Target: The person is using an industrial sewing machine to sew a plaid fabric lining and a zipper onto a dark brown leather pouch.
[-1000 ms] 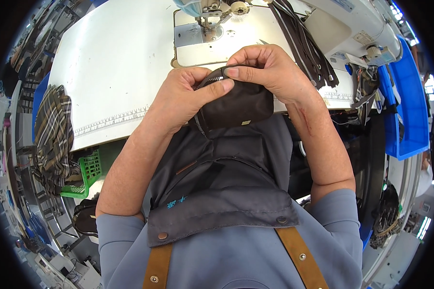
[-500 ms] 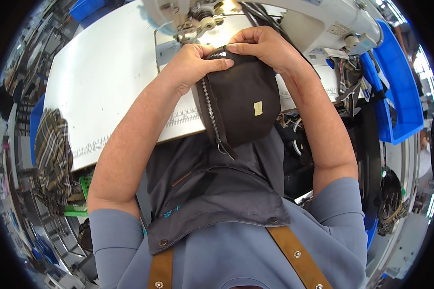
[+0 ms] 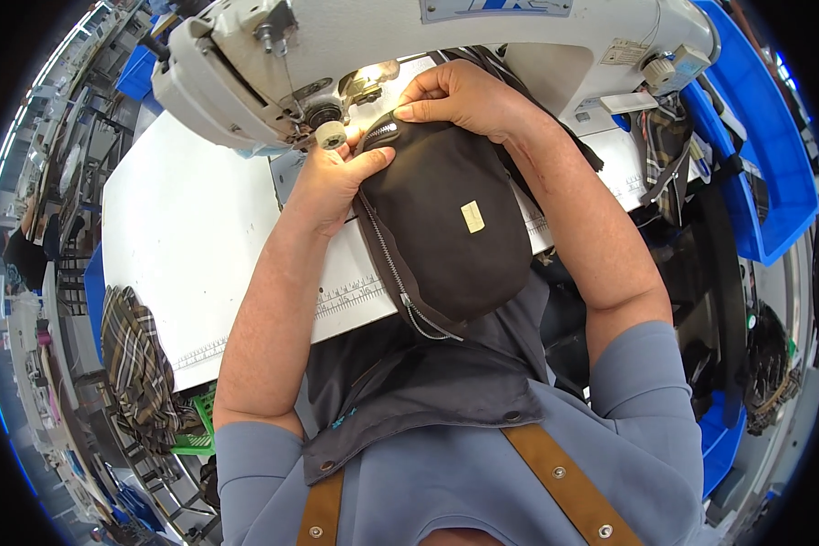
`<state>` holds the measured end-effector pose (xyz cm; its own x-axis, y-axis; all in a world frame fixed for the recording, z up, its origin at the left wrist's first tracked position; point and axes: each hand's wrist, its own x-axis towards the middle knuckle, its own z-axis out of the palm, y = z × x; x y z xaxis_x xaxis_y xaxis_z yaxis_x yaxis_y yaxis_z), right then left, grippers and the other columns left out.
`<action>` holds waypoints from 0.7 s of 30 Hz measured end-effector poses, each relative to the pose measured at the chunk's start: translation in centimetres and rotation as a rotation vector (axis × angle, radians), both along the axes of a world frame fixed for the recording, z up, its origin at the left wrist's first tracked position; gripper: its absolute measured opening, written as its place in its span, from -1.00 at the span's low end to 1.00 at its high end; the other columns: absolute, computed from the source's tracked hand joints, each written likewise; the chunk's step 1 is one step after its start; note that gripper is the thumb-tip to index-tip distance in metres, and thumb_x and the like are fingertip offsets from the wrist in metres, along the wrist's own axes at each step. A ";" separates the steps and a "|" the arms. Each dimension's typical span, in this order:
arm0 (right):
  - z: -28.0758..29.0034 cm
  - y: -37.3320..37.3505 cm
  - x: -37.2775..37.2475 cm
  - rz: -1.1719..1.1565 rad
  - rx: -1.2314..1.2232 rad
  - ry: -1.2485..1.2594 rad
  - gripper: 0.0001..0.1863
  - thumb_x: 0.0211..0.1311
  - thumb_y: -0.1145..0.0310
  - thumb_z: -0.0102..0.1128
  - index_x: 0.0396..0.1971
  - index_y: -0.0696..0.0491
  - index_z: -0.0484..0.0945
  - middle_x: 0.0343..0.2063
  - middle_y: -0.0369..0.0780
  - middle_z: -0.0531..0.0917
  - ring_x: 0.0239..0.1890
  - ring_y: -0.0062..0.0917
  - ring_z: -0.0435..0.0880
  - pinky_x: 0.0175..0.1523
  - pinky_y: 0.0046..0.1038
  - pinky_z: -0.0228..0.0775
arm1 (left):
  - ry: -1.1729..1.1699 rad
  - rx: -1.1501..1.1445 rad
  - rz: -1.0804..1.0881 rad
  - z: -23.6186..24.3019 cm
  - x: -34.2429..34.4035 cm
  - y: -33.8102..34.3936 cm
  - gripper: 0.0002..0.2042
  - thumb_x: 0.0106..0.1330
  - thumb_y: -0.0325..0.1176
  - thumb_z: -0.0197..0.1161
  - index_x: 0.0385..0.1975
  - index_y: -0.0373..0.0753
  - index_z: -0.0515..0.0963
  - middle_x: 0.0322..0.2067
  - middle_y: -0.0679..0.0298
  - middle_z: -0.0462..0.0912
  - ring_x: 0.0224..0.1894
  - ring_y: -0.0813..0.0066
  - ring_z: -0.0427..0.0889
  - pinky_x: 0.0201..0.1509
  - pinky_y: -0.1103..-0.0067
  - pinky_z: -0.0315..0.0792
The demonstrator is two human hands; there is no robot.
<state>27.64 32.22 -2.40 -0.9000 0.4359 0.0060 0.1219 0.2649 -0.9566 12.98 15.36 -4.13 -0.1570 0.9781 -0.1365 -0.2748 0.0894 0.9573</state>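
Note:
A dark brown fabric pouch [image 3: 446, 218] with a metal zipper along its left side and a small pale label lies over the table's front edge. My left hand [image 3: 334, 182] pinches its upper left edge by the zipper, thumb on top. The fingers of my right hand [image 3: 450, 96] are closed on the pouch's top edge, beside the zipper end. Right above my left hand is the lit needle area of a white sewing machine [image 3: 237, 73]; its round knob partly hides my left fingers.
The white sewing table [image 3: 191, 255] has a ruler strip along its front edge. Blue bins [image 3: 764, 164] stand on the right. Plaid cloth [image 3: 136, 364] hangs at the left, with more plaid cloth [image 3: 662, 150] at the right. Dark straps [image 3: 519, 82] lie behind my right hand.
The pouch's top has come up close to the needle area, held by both hands. My view has shifted, and more of the sewing machine shows. My left hand is now partly behind its knob.

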 end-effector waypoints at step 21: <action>0.2 -0.7 0.1 0.034 -0.007 0.062 -0.77 0.13 0.32 0.39 -0.32 0.17 0.67 -0.48 -0.37 0.65 -0.40 -0.78 0.50 -0.24 -0.69 0.33 | -0.054 -0.041 0.143 0.1 0.5 0.0 -0.52 0.15 -0.45 0.43 0.06 -0.41 0.45 -0.10 0.17 0.61 -0.13 0.54 0.61 -0.07 0.60 0.53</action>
